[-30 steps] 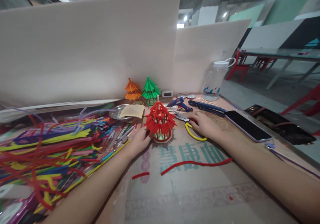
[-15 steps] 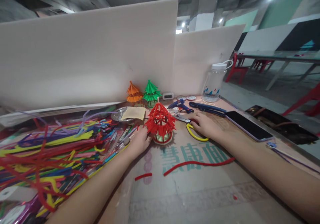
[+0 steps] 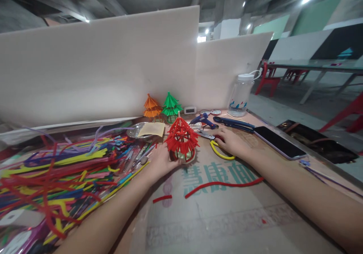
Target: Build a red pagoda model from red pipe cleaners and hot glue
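A small red pavilion model, its two-tiered roof made of pipe cleaner pieces, stands upright on the board. My left hand is closed round the left side of its base, thumb along the front; the other fingers are partly hidden behind it. On the right, my right hand rests with curled fingers on the handles of a pair of scissors, whose yellow loop shows below it and whose blades point left. In front lie a long red pipe cleaner and a short red piece.
Many coloured pipe cleaners cover the left side. Behind stand an orange model, a green model and a white panel. A glue gun, blue-handled pliers, phone and water bottle sit at the right.
My left hand has moved slightly right, and its thumb now lies across the front of the pavilion's base. My right hand stays on the scissors. The view has shifted slightly.
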Available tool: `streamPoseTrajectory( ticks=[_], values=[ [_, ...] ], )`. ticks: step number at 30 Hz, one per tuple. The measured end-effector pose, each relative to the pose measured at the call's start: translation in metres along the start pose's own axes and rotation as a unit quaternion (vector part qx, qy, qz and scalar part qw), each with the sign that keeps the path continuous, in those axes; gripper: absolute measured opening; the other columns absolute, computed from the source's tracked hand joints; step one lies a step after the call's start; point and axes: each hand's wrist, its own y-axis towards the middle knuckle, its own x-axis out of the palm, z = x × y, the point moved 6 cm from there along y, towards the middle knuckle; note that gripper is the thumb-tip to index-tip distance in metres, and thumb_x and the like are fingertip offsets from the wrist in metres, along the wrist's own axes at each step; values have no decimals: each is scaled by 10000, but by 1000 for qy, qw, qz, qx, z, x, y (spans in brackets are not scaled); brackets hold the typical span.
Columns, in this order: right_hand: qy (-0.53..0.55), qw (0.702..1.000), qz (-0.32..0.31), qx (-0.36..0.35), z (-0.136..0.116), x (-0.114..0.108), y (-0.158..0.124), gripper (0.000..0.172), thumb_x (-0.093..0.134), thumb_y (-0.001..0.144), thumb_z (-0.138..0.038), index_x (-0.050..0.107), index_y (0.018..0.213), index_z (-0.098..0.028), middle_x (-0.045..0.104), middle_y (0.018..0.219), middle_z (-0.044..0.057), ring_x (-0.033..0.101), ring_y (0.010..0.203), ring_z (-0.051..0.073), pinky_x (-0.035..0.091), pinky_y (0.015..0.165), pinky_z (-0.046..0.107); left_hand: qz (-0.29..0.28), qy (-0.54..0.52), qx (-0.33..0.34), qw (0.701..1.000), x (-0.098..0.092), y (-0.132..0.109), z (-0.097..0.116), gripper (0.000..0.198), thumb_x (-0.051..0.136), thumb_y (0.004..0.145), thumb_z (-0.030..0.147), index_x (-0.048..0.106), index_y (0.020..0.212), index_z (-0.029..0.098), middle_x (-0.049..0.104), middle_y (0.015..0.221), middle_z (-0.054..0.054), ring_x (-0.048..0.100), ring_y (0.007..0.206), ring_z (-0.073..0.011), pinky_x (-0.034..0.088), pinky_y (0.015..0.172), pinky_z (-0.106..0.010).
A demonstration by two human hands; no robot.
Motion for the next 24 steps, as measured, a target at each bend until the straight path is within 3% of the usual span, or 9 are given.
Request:
streamPoseTrajectory(
  ticks=[7,13,16,20,24],
  values=[
    [3,1000,7,-9,-1,-1,0,307,527,958,-282,688,1205,-199,646,1156,133,623,1096,273,485,955,378,3,37,-37,999,14,-1,-25,237,614,831,222,690,1049,165,712,1102,-120,644,1069,-286,495,973,-433],
    [3,1000,17,-15,-1,-1,-1,312,524,962,-270,674,1228,-210,634,1180,126,621,1111,257,486,963,365,15,27,-38,999,20,2,-54,264,542,797,96,697,1001,157,725,1107,-121,652,1097,-276,512,988,-431],
    [2,1000,19,-12,1,1,0,304,521,963,-271,675,1215,-198,633,1160,129,628,1082,259,495,946,376,16,20,-36,999,23,3,-57,258,557,779,101,703,986,152,722,1127,-131,650,1116,-284,516,990,-434],
    [1,1000,15,-10,0,0,-1,289,532,958,-265,682,1198,-207,624,1189,127,625,1096,257,490,959,370,10,9,-52,999,25,4,-56,222,515,790,97,707,884,158,742,976,-112,678,1003,-283,537,941,-444],
    [-1,1000,14,-7,-5,-5,-3,306,524,964,-261,674,1226,-208,613,1225,131,612,1123,264,477,984,370,-32,-27,-42,998,10,7,-47,212,521,776,120,723,805,174,760,916,-82,683,941,-263,535,926,-394]
  ],
)
